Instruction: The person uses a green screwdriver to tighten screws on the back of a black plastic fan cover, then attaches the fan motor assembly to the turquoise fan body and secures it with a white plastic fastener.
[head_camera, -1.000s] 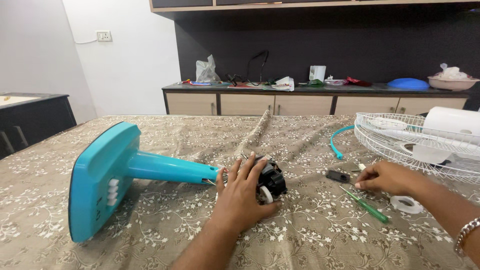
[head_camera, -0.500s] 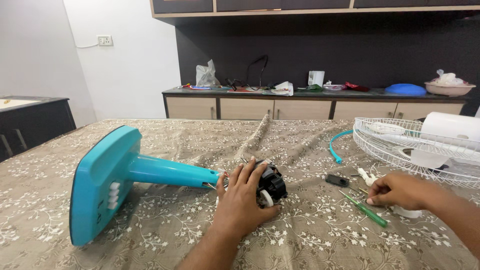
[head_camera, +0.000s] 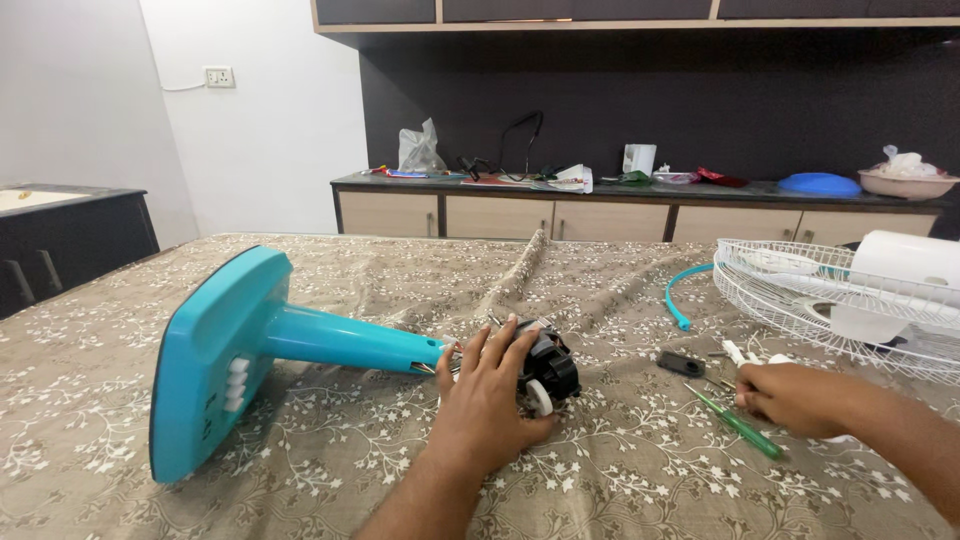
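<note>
A teal fan stand (head_camera: 215, 365) lies on its side on the patterned tablecloth (head_camera: 330, 470), its base to the left. Its stem ends in a black motor (head_camera: 552, 370) with loose wires. My left hand (head_camera: 485, 400) lies over the motor and grips it. My right hand (head_camera: 795, 397) rests on the cloth to the right with curled fingers, beside a green screwdriver (head_camera: 745, 430). Whether it holds anything is hidden. A small black part (head_camera: 680, 363) and small white pieces (head_camera: 735, 352) lie just left of that hand.
A white wire fan grille (head_camera: 800, 290) with a white plastic piece (head_camera: 910, 262) on it sits at the right edge. A teal curved strip (head_camera: 680, 290) lies beside it. A cluttered counter (head_camera: 640, 190) runs along the back wall, and a black table (head_camera: 70, 235) stands at the left.
My right hand has slid right and nearer to me, covering the white ring that lay by the screwdriver. My left hand stays on the motor. The view has shifted slightly.
</note>
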